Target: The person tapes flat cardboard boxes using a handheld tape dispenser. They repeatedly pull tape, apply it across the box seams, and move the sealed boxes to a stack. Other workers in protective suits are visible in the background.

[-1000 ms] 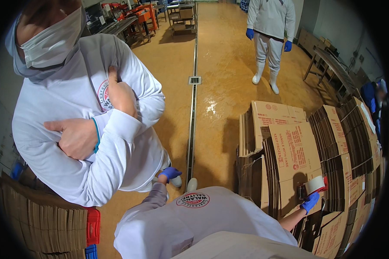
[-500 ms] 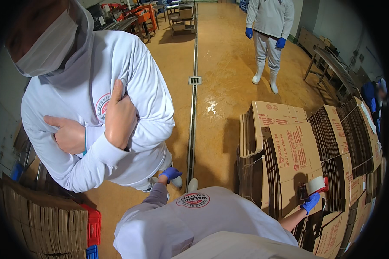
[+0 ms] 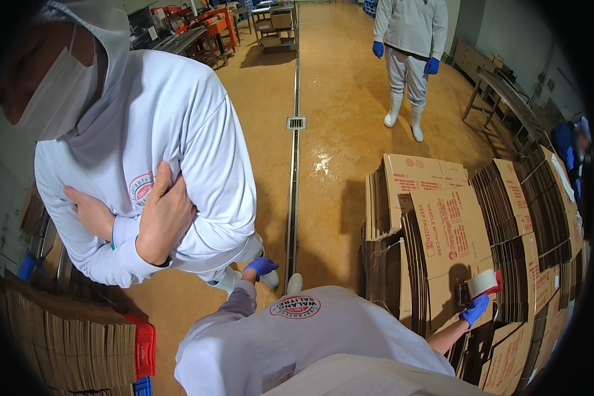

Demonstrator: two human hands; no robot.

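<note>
My right hand (image 3: 474,311), in a blue glove, grips a tape dispenser (image 3: 482,284) with a wide pale roll and a red part. It is held over a stack of folded cardboard boxes (image 3: 452,228) with red print, and its shadow falls on them. My left hand (image 3: 261,266), also blue-gloved, hangs out to the left beside the floor drain channel. It holds nothing visible, and its fingers look loosely stretched. Close on my left stands a co-worker (image 3: 198,112) in a white hooded top and mask, bare hands on crossed arms.
More bundled flat boxes (image 3: 92,346) stand at the lower left beside a red plastic crate (image 3: 144,346). Another person (image 3: 412,66) in white with blue gloves stands farther off. A metal table (image 3: 508,96) is at the right wall. A drain grate (image 3: 296,123) interrupts the long floor channel.
The co-worker on the left has turned the head aside and shifted slightly left, with the crossed arms lower. My hands and the tape dispenser have hardly moved.
</note>
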